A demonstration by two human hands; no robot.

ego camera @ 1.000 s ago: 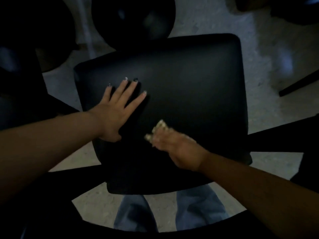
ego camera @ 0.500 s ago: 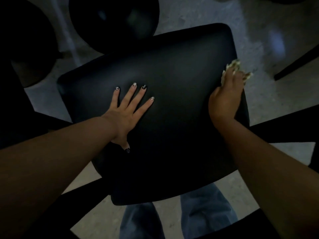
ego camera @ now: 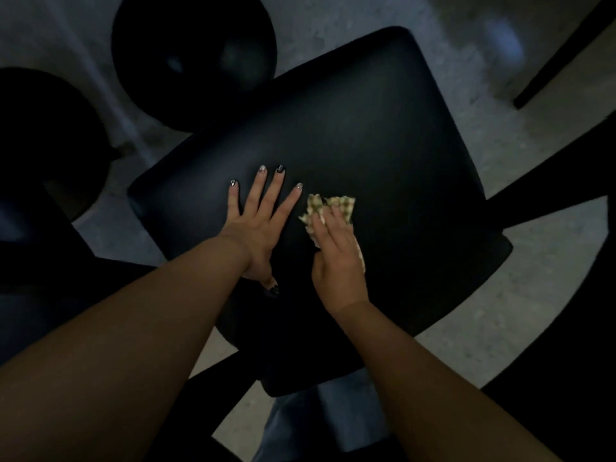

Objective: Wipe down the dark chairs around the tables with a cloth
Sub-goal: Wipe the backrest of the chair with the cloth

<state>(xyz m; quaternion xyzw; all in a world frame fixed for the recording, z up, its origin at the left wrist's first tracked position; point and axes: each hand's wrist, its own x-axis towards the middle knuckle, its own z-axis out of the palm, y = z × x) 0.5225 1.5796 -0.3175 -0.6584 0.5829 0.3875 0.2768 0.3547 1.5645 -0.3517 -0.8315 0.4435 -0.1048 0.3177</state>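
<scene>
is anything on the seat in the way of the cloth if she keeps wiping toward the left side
Yes. The left hand lies flat on the chair seat, fingers spread, right beside the cloth under the right hand. It blocks a leftward stroke. The rest of the seat shows nothing on it.

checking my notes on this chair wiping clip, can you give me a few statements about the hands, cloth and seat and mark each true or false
1. The right hand presses a checked cloth onto the dark chair seat. True.
2. The left hand holds the cloth. False: it lies flat on the seat with fingers spread and holds nothing.
3. The cloth sits at the seat's far right edge. False: it is near the middle, just right of the left hand.
4. A round dark stool stands beyond the seat at the upper left. True.
5. The cloth is plain white. False: it has a pale and green check.
</scene>
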